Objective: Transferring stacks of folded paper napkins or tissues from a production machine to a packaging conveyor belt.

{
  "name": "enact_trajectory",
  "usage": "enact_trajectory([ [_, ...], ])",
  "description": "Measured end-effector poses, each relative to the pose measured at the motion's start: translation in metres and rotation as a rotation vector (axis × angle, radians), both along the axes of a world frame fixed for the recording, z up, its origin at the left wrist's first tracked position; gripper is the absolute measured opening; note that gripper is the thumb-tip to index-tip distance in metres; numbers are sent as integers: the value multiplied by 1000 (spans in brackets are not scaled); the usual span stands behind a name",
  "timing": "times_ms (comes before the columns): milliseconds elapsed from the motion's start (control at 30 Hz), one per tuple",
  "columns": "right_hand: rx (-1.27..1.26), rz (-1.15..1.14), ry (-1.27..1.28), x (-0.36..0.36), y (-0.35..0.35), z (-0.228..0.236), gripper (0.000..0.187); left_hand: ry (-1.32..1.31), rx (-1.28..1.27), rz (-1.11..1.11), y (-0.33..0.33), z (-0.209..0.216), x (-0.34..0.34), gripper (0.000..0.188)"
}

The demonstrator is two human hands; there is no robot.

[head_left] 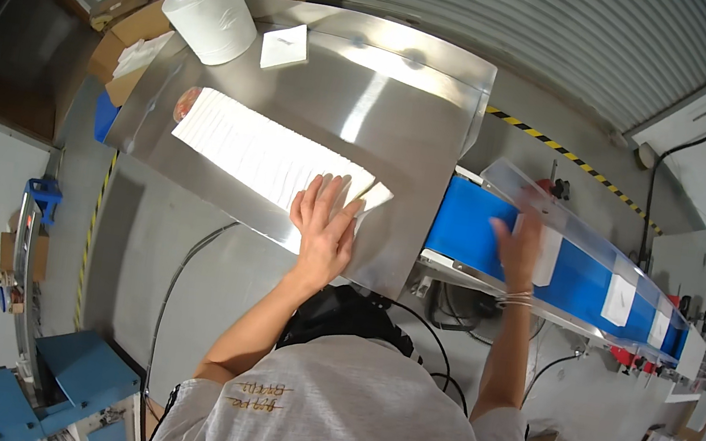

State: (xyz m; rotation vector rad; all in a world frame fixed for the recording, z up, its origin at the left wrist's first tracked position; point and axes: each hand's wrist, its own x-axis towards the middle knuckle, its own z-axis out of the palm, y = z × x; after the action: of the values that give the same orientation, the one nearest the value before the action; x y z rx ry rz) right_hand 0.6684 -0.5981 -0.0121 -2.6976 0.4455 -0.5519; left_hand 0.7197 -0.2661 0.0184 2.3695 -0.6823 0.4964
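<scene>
A long row of thin white packets (pixel 263 151) stands packed together on the steel table. My left hand (pixel 324 221) lies on the right end of the row, fingers stretched out and touching the packets. One white packet (pixel 376 197) at that end leans a little apart from the others. Over the blue conveyor belt (pixel 470 223), my right hand (pixel 521 244) is open, thumb apart from the fingers and somewhat blurred. Just beside and partly beneath it is a white flat packet (pixel 548 252) on the belt; whether the hand touches it I cannot tell.
More white packets (pixel 619 299) lie farther along the belt, beside a clear guard (pixel 587 226). The steel table (pixel 403 119) has a raised rim; a white paper roll (pixel 210 15) and a single packet (pixel 284 47) are at its far left. Cardboard boxes (pixel 129 45) stand beyond.
</scene>
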Motion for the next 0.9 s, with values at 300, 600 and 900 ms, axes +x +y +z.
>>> enact_trajectory([
  [300, 838, 657, 263, 59, 103, -10, 38, 54, 9, -45, 4, 9, 5, 29],
  [600, 438, -429, 141, -11, -45, -49, 39, 18, 17, 51, 11, 3, 9, 38],
  [900, 537, 470, 89, 42, 90, 27, 48, 104, -20, -18, 14, 5, 8, 34],
])
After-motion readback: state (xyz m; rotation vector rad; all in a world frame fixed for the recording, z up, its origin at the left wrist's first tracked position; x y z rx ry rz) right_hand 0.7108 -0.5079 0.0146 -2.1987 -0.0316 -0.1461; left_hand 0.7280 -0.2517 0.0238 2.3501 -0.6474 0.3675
